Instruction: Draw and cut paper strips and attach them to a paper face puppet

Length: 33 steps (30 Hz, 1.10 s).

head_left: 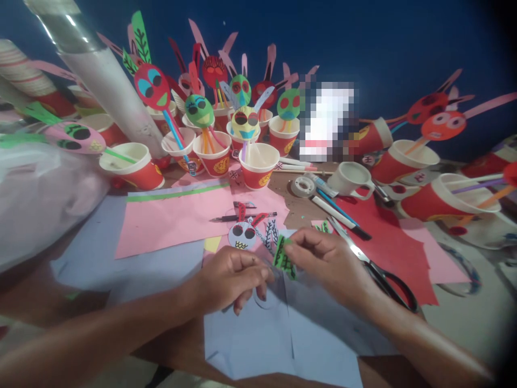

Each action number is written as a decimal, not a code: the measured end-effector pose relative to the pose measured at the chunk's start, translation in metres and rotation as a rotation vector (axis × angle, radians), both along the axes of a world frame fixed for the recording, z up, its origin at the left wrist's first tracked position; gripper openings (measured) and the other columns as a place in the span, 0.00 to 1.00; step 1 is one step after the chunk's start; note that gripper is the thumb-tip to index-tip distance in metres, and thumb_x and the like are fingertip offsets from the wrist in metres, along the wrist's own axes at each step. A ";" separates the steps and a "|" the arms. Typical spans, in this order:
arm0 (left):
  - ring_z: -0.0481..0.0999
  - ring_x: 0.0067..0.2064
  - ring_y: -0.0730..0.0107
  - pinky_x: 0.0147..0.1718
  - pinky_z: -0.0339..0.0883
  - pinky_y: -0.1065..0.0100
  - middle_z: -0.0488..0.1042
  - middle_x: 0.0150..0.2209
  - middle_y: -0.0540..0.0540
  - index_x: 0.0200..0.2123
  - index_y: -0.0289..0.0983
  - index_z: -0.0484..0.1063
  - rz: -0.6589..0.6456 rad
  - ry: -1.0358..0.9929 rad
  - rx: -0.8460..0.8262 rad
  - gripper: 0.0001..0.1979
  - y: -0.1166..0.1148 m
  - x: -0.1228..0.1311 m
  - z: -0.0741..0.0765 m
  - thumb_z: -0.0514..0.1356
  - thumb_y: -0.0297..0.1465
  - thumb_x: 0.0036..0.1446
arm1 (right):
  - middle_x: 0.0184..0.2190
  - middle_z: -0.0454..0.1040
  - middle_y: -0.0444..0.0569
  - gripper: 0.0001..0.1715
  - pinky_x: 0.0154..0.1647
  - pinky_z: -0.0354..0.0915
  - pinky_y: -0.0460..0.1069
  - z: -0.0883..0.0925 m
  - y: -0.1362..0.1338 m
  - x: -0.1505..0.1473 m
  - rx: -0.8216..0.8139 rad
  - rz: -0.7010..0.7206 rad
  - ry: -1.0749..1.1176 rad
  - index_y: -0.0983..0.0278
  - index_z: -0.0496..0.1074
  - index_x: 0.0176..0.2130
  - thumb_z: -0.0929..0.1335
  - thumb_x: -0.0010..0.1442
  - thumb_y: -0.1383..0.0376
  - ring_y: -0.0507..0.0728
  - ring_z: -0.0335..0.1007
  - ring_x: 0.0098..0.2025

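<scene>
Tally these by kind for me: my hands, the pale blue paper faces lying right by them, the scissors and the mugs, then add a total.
Hands: 2 (left hand; right hand, pinching patterned green paper)
Pale blue paper face: 1
Scissors: 1 pair
Mug: 1
Total: 5
</scene>
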<state>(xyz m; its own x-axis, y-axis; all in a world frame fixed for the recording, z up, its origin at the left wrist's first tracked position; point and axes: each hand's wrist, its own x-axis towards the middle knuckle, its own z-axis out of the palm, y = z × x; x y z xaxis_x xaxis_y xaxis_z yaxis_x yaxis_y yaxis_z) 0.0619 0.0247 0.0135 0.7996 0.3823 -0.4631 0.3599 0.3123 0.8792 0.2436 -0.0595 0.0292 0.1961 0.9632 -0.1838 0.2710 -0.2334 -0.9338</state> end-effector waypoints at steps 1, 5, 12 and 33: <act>0.60 0.13 0.83 0.12 0.53 0.77 0.72 0.21 0.49 0.29 0.32 0.73 0.035 -0.025 0.007 0.14 0.002 -0.001 0.002 0.56 0.38 0.55 | 0.19 0.60 0.38 0.13 0.22 0.53 0.44 0.002 0.001 0.007 0.001 -0.022 -0.023 0.63 0.64 0.24 0.64 0.58 0.60 0.48 0.54 0.22; 0.63 0.16 0.83 0.15 0.55 0.78 0.72 0.23 0.51 0.27 0.34 0.72 0.155 -0.076 0.097 0.12 0.008 -0.006 0.013 0.55 0.34 0.57 | 0.18 0.59 0.38 0.15 0.21 0.52 0.43 0.006 0.005 0.024 -0.043 -0.051 -0.115 0.62 0.65 0.24 0.64 0.58 0.57 0.48 0.53 0.21; 0.60 0.18 0.83 0.17 0.55 0.78 0.70 0.21 0.51 0.26 0.33 0.72 0.154 0.003 0.215 0.10 0.003 -0.004 0.017 0.55 0.31 0.55 | 0.23 0.71 0.41 0.12 0.27 0.57 0.45 -0.002 0.003 0.009 -0.052 0.203 -0.396 0.62 0.73 0.28 0.64 0.59 0.63 0.50 0.65 0.26; 0.59 0.17 0.83 0.16 0.57 0.77 0.67 0.20 0.53 0.25 0.34 0.71 0.242 -0.047 0.223 0.10 0.011 -0.003 0.018 0.55 0.32 0.54 | 0.36 0.73 0.49 0.08 0.41 0.63 0.53 0.006 -0.003 0.013 -0.105 0.408 -0.943 0.61 0.72 0.38 0.69 0.54 0.67 0.60 0.69 0.41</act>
<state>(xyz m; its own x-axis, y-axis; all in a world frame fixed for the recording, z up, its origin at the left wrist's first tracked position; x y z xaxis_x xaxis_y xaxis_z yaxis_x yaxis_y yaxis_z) 0.0585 0.0355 0.0317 0.6916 0.6518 -0.3111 0.2560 0.1814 0.9495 0.2561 -0.0623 0.0353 -0.0339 0.9767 -0.2117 0.9592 -0.0277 -0.2814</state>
